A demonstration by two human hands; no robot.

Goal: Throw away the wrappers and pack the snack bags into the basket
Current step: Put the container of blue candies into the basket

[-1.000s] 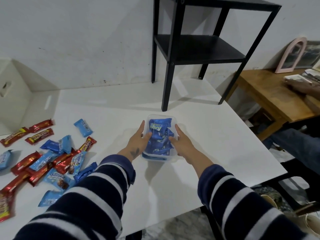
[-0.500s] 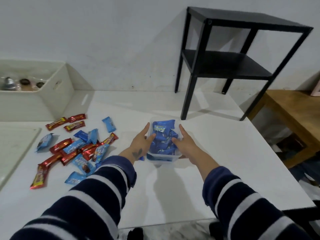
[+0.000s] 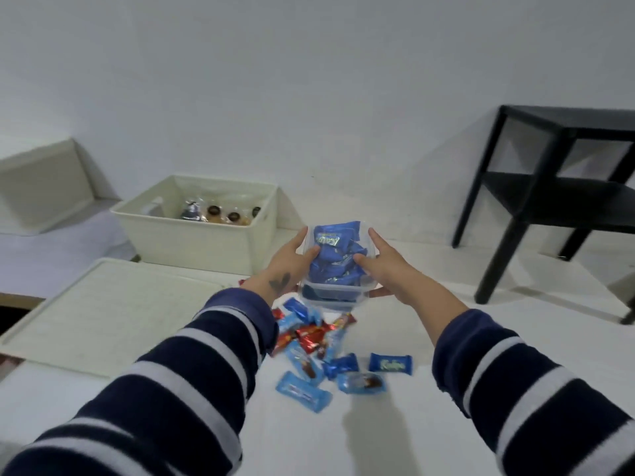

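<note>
Closest to me, my two striped sleeves point(image 3: 192, 379) reach out over the white table point(image 3: 395, 441). Just past them, loose snacks point(image 3: 316, 352) lie in a messy pile on the table, blue ones and red ones. They are not packed yet, so they wait there.

Next come my hands. My left hand point(image 3: 287, 262) and my right hand point(image 3: 381, 266) hold a clear tub point(image 3: 335, 297) between them, one on each side. My thumbs bend over the top edge and my other fingers go along the sides. I use both hands so the tub stays flat and nothing falls out. The tub is full of blue snack bags point(image 3: 335, 255), piled up high. It is up in the air, over the pile.

Behind the tub sits the cream basket point(image 3: 202, 249), just to the left. It is open on top and has a few small things inside. I think I am carrying the tub there. A flat cream lid point(image 3: 103, 310) lies near it. A black shelf point(image 3: 556, 187) stands far right.
</note>
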